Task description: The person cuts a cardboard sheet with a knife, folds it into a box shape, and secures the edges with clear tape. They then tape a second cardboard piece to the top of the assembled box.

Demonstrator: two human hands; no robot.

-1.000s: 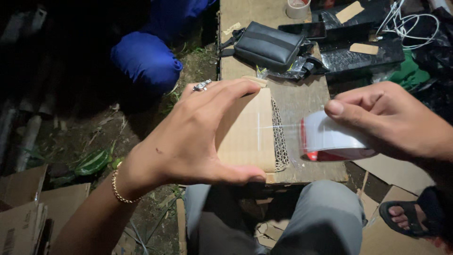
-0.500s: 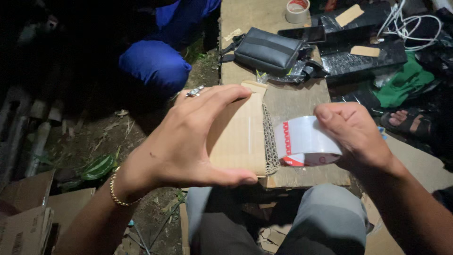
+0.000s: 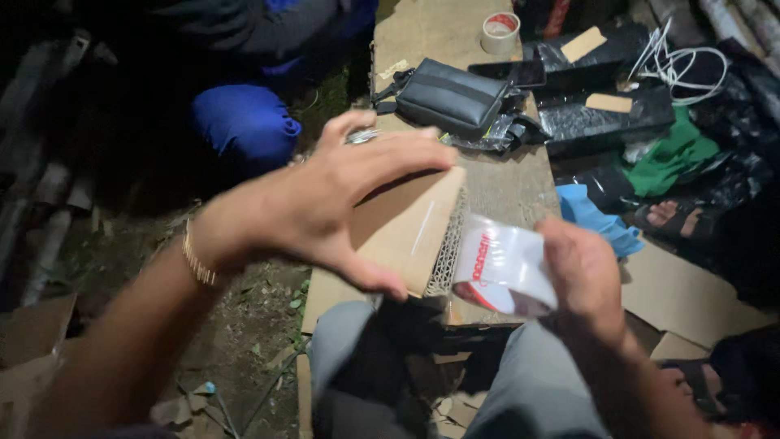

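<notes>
Spanning left fingers [image 3: 382,167]: cardboard piece [image 3: 406,232], thumb beneath.

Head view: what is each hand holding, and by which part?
Left hand grips the cardboard piece across its top and bottom edges. Right hand holds the tape roll by its right side.

Black pouch [image 3: 451,97] beyond bare cardboard sheet [image 3: 508,183]

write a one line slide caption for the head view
Left hand grips a cardboard piece while right hand holds a tape roll against its corrugated edge.
</notes>
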